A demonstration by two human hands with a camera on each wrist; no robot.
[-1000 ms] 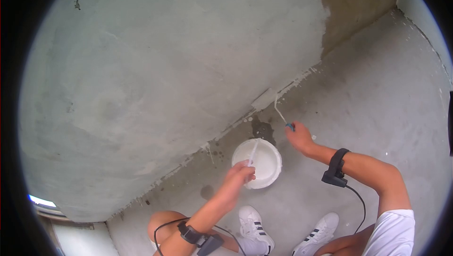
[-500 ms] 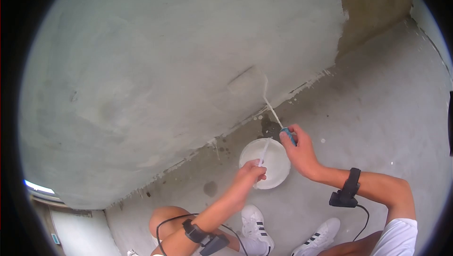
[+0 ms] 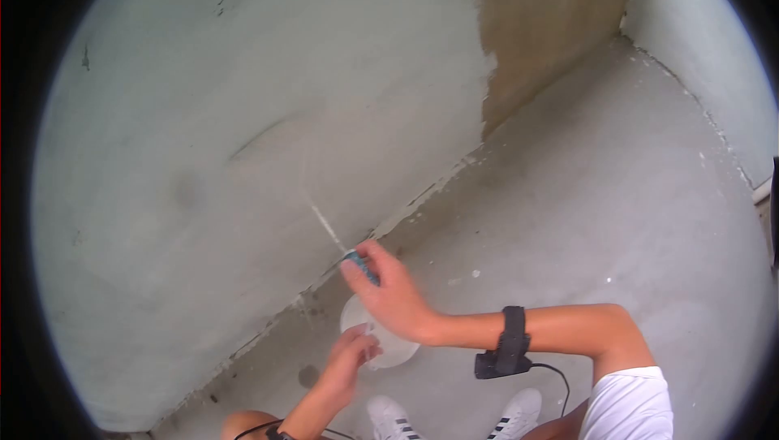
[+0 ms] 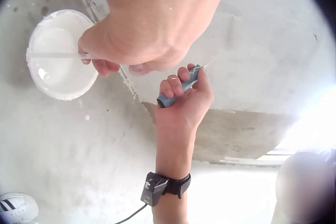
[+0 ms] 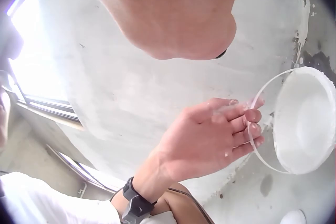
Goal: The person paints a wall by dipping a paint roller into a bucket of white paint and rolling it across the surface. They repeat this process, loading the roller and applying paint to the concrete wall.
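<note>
In the head view my right hand [image 3: 391,290] grips the blue handle [image 3: 363,269] of a paint roller, whose thin metal rod [image 3: 329,225] reaches up and left over the wall. The roller's head is pale and blurred, blending into the wall beside a thin dark line. My left hand [image 3: 350,351] is lower, pinching the thin white bail [image 4: 55,55] of a round bucket [image 5: 278,124] between thumb and fingers. White liquid fills part of the bucket, and dried drips coat its rim. In the head view my right hand and forearm partly cover the bucket.
A grey-coated wall [image 3: 203,75] meets the concrete floor [image 3: 552,213] along a ragged, splashed edge. A brown uncoated patch [image 3: 544,34] lies to its right, before the corner. White shoes [image 3: 513,416] stand below the bucket. Strapped wrist devices [image 3: 505,355] trail black cables.
The roller has swept from the wall's foot up and left across the wall, my right hand following over the bucket. The head view has shifted right; my left hand still holds the bail.
</note>
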